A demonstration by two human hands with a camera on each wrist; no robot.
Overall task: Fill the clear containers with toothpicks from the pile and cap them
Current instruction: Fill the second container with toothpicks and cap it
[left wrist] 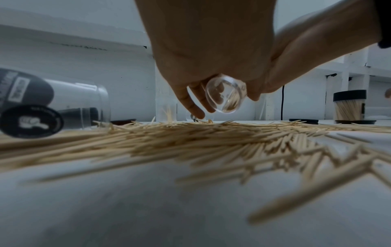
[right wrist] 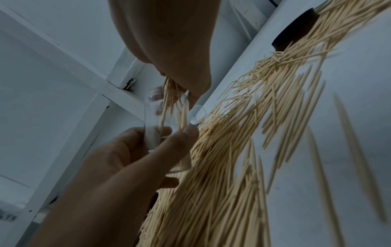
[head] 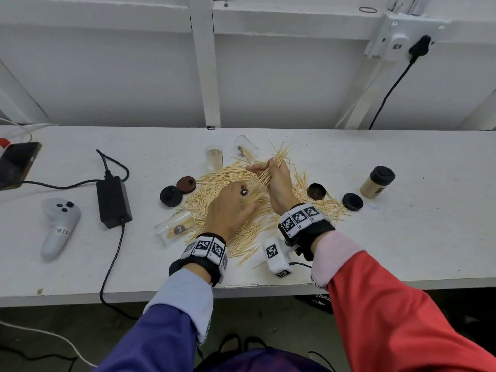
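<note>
held clear container takes toothpicks; capped container full.

Your pale tan toothpick pile spreads over the white table. Left of it you have a black cap and a reddish-brown cap; right, two more black ones. The far-right container shows tan under a black lid. Your wristbands carry black-and-white square patterns; your left sleeve is blue, your right sleeve red.
</note>
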